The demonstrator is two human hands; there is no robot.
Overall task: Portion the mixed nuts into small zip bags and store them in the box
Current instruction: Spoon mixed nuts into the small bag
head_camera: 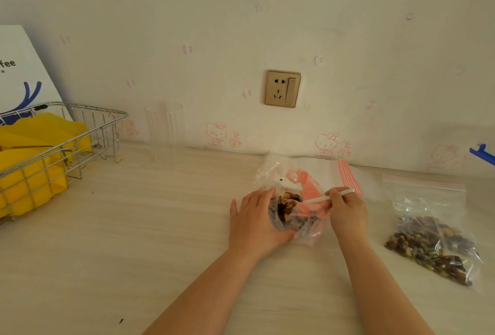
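Observation:
A clear plastic bag of mixed nuts stands open on the table in the middle. My left hand cups and grips its left side. My right hand pinches a white spoon whose bowl end reaches into the bag's mouth. Behind the bag lies a stack of empty zip bags with red stripes. At the right, a zip bag lies flat, partly filled with nuts.
A wire basket with yellow items sits at the left, in front of a white carton. A clear glass stands by the wall. A wall socket is above the table. A blue object pokes in at the right edge.

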